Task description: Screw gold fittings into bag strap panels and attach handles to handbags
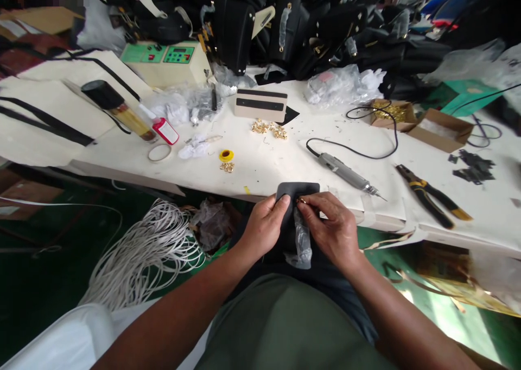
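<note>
My left hand [262,226] grips the left edge of a dark leather panel [299,188] with rounded corners, thumb on its face, at the table's front edge. My right hand [331,226] pinches a small gold metal fitting [301,201] against that panel. Below the pinch hangs a strap wrapped in clear plastic [302,242], lying along the panel. Fingers partly cover the fitting, so its exact shape is hidden. To the right of my right hand, a grey electric screwdriver [345,173] lies on the table, with black-and-yellow pliers [427,193] beyond it.
Gold fittings [268,128] lie in a pile beyond the panel, near a yellow tape roll [226,155]. A red-labelled bottle [165,131] and a spray can [122,112] are at left. Boxes [442,130] stand at right; black bags [285,28] fill the back. White cord [150,256] lies below.
</note>
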Available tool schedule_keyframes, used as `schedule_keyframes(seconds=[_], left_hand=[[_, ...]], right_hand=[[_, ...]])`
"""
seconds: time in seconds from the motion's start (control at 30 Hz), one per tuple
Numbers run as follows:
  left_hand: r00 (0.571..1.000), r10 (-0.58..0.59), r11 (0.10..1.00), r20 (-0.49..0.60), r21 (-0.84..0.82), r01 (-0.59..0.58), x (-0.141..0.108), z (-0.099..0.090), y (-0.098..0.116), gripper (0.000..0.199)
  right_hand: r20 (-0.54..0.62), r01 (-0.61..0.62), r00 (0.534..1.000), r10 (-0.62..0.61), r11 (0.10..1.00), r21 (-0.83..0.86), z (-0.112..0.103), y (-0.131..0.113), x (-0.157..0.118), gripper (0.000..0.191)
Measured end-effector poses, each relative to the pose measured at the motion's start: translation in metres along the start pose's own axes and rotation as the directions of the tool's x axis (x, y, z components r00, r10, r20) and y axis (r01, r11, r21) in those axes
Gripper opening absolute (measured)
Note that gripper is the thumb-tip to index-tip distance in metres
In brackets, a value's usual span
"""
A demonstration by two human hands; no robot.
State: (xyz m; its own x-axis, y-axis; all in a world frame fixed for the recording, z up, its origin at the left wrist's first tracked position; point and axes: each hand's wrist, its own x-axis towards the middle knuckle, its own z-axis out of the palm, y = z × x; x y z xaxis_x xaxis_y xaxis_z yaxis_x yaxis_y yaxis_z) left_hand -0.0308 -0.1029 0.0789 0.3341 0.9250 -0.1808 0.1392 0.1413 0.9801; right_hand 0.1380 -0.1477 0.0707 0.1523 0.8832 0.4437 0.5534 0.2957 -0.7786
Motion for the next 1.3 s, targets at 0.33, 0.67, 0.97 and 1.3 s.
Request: schedule_keyframes(seconds=[0.33, 0.67, 0.97, 1.3], left_hand=[[0.999, 0.011, 0.994, -0.040, 0.106, -0.007, -0.004, 0.003, 0.000, 0.043], [0.984, 0.014, 0.987, 0.178, 0.157, -0.043, 0.007, -0.010, 0.020, 0.040], [0.988, -0.003, 0.999, 0.152, -0.049, 0.010, 0.012, 0.003, 0.021, 0.038], [0.983, -0.056, 0.978, 0.176, -0.186, 0.089, 0.009, 0.018, 0.032, 0.041]], right_hand=[[0.041, 0.098, 0.995, -0.095, 0.991, -0.092, -0.002, 0.006, -0.003, 0.010], [0.283, 0.304, 0.909, -0.306, 0.951, 0.054, -0.030, 0.019, 0.013, 0.013], [0.153, -0.019, 0.988, -0.009, 0.983, 0.181, -0.032, 0.008, 0.016, 0.018], [0.020, -0.410, 0.900, 0.435, 0.833, 0.370, -0.047, 0.015, 0.019, 0.047]])
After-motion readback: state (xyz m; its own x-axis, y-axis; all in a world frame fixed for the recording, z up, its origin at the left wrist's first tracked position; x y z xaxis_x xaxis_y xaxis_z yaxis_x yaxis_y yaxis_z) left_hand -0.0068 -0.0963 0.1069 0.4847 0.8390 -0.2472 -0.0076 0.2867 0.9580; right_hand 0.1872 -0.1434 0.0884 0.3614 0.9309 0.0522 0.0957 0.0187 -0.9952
